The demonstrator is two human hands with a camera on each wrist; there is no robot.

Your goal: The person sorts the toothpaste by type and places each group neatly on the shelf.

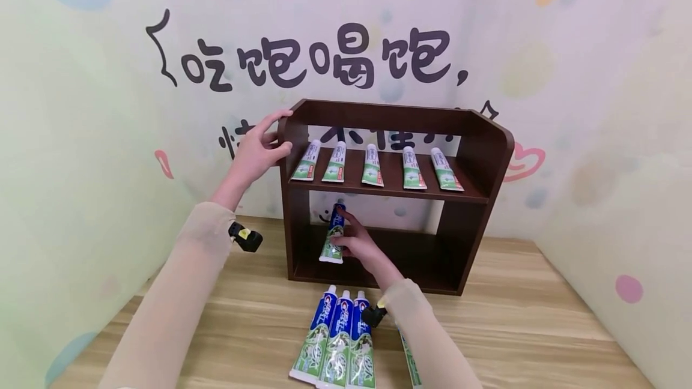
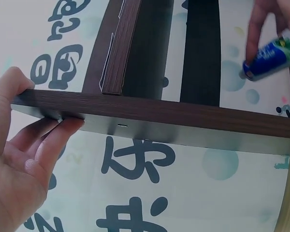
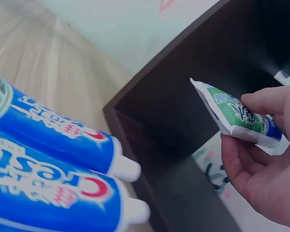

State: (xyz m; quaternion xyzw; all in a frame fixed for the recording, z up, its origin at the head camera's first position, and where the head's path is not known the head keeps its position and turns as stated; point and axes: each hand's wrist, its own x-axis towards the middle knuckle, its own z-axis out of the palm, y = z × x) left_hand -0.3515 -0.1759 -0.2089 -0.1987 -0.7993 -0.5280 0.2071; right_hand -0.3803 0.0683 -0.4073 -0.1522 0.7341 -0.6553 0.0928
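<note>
Tube (image 1: 333, 251) was pinched between thumb and fingers of the right hand (image 1: 362, 246), tilted, at the lower opening of the shelf (image 1: 389, 116), toward its left end. Shelf's upper left end was gripped by the left hand (image 1: 258, 152). Risks, as judged: tube could be bumped on the shelf if brought in too steeply, or dropped if the pinch slackened; upper-row tubes (image 1: 372, 165) could be shaken loose if the shelf was jerked. Wood-grain table (image 1: 540, 317) was seen under the shelf; pale wall (image 1: 216, 5), lettered and spotted, behind it.
</note>
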